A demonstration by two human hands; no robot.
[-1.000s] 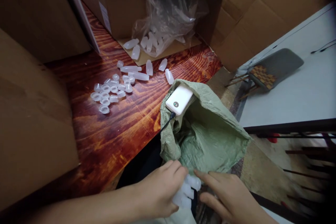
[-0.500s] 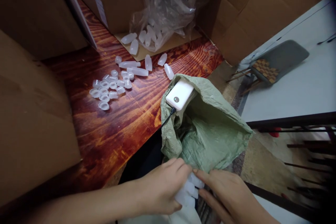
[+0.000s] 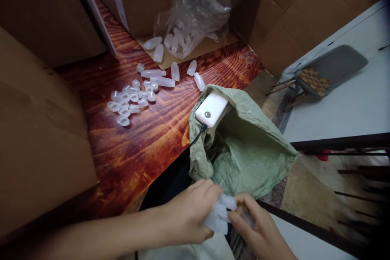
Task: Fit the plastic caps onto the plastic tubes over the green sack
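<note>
A cluster of small, frosted translucent plastic vials [image 3: 221, 212] sits bunched in the left hand [image 3: 189, 215], whose fingers wrap around them. The right hand [image 3: 258, 231] curls narrowly against them, its grip unclear. Just beyond, a crinkled green woven sack [image 3: 243, 154] gapes beside the glossy grained wooden table [image 3: 146, 146].

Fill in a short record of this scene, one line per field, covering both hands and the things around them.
Left side: left hand clasps a bunch of plastic bottles
Right side: right hand pinches the same bunch
Sack: green sack lies open just beyond the hands
Charger: white power bank on the sack's rim, black cable plugged in
Table: wooden table bears loose caps
</note>
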